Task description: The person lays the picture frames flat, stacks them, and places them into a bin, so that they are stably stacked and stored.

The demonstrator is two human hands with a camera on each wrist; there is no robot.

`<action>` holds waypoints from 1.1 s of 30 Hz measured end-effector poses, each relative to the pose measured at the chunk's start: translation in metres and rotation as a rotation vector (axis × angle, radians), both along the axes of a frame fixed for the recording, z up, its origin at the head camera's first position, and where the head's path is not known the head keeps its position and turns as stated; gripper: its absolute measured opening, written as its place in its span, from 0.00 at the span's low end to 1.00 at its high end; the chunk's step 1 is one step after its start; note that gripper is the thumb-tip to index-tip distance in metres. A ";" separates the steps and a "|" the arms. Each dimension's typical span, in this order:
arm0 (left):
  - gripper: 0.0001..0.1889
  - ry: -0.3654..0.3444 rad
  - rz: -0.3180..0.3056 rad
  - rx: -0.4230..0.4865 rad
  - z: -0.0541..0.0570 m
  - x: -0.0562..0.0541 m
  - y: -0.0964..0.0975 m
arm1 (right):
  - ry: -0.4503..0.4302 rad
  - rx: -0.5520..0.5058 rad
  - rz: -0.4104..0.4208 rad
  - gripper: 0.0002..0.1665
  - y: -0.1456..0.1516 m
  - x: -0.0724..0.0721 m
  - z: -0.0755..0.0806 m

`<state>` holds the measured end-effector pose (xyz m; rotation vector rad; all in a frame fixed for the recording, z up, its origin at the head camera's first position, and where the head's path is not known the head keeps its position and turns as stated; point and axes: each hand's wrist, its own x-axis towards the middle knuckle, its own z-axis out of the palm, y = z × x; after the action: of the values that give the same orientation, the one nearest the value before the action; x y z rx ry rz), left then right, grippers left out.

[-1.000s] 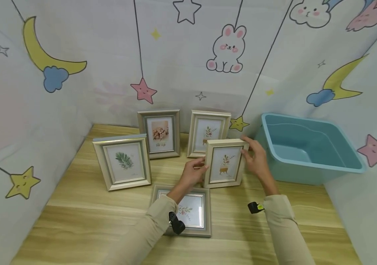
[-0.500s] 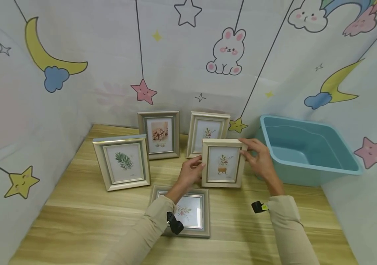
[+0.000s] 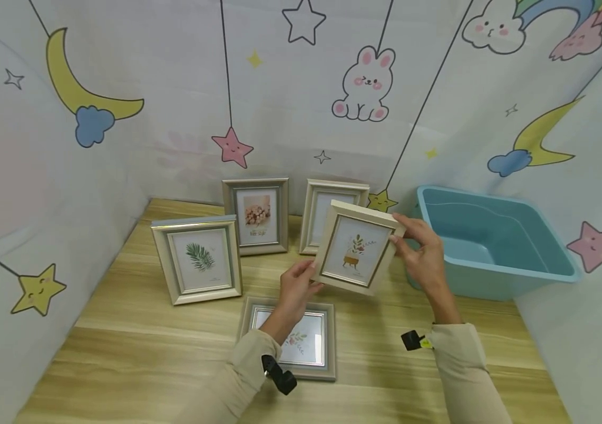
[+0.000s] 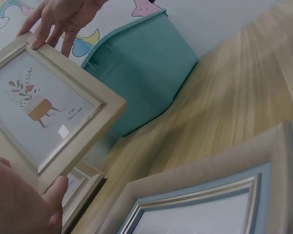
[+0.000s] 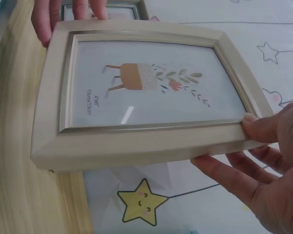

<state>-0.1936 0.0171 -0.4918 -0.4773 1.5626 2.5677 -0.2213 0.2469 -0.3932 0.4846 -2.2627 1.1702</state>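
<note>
Head view: On the wooden table (image 3: pixel 120 353), a leaf-print frame (image 3: pixel 202 262) stands at far left, a flower-photo frame (image 3: pixel 256 218) behind it; a grey-edged frame (image 3: pixel 308 338) lies flat beneath my left forearm (image 3: pixel 234 371). My left hand (image 3: pixel 296 288) holds a cream frame (image 3: pixel 356 250) by its lower left edge, a pale frame (image 3: pixel 323 206) standing behind it. Raised over the table, the cream frame faces its picture side toward me, its long axis tilted so the top leans right. My right hand (image 3: pixel 425 256) pinches its upper right corner between thumb and fingers, near a blue tub (image 3: pixel 491 281).
</note>
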 end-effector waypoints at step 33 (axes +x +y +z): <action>0.27 0.098 -0.166 0.411 0.010 0.019 -0.011 | -0.008 -0.634 0.055 0.28 -0.048 0.033 -0.042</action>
<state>-0.1746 0.0062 -0.4813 -0.1732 1.0014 2.7084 -0.1884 0.1993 -0.4351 0.2854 -1.7496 1.8125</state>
